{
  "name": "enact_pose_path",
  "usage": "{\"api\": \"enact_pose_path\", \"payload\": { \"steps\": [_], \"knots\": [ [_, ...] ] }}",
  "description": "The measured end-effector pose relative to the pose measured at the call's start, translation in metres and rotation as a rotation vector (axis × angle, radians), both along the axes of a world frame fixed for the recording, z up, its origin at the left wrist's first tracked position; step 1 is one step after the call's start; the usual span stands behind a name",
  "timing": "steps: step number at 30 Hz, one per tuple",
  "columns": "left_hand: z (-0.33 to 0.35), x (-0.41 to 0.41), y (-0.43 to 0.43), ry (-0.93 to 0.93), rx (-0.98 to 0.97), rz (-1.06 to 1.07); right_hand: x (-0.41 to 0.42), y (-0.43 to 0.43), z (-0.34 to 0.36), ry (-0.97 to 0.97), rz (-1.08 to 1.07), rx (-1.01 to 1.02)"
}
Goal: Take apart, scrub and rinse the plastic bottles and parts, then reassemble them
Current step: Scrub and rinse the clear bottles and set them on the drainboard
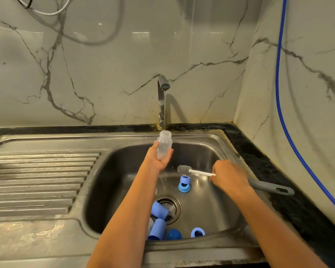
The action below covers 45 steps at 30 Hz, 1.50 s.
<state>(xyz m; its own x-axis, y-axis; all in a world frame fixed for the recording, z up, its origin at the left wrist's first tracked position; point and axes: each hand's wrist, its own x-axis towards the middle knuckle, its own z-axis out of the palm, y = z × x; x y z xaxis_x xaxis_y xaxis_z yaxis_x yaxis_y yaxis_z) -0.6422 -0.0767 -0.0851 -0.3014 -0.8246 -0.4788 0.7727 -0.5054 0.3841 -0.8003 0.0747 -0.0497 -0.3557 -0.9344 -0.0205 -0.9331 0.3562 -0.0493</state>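
bottle (163, 145): upright, mouth under tap stream (164, 109), above sink (124, 171) | left hand (159, 157): fingers (169, 153) wrapped round its base | right hand (228, 176): gripping brush (184, 169) handle, beside | risk: wet plastic slips, drops onto blue parts (184, 183); overfill splashes

Left grip (160, 158) holding clear bottle (164, 145) under running tap (161, 105), right grip (228, 176) holding brush (184, 169) over sink (122, 171)

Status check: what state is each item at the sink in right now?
Tap: running.
Bottle: uncapped, upright, mouth under the stream, held by left hand.
Brush: outside the bottle, roughly level over the sink, gripped by right hand.
Blue parts: detached, lying loose on the sink floor.
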Motion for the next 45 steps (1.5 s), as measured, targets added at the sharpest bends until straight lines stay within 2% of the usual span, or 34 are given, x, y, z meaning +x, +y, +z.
{"api": "enact_pose_path", "payload": {
  "steps": [4, 9, 13, 18, 30, 34, 37, 40, 43, 45],
  "knots": [
    [-0.002, 0.0, 0.002, 0.105, 0.095, -0.019, -0.001, 0.0, 0.0, 0.001, 0.0, -0.003],
    [0.004, 0.003, 0.0, 0.195, 0.037, -0.03, 0.0, 0.0, -0.001, 0.002, 0.003, -0.007],
    [-0.004, 0.004, 0.002, 0.068, 0.059, -0.034, 0.0, 0.0, -0.001, -0.002, -0.002, -0.003],
    [-0.004, 0.005, 0.007, 0.031, 0.069, -0.054, 0.0, 0.0, -0.002, 0.013, 0.005, 0.008],
    [-0.007, 0.009, 0.006, -0.004, 0.075, -0.054, 0.001, -0.001, -0.002, -0.002, 0.003, 0.008],
    [-0.005, 0.006, 0.008, 0.025, 0.022, -0.047, 0.0, -0.001, -0.001, 0.007, -0.003, 0.006],
    [-0.004, 0.006, 0.009, -0.049, 0.021, -0.064, 0.001, -0.001, -0.001, 0.0, -0.004, 0.004],
    [-0.003, 0.006, 0.009, 0.012, -0.006, -0.061, 0.0, -0.001, -0.002, 0.0, 0.004, -0.003],
    [-0.008, 0.008, 0.007, -0.052, 0.028, -0.048, 0.0, -0.001, -0.002, 0.0, 0.003, -0.003],
    [-0.009, 0.009, 0.004, -0.009, 0.019, -0.033, 0.0, -0.001, -0.002, 0.004, 0.001, -0.008]
  ]
}}
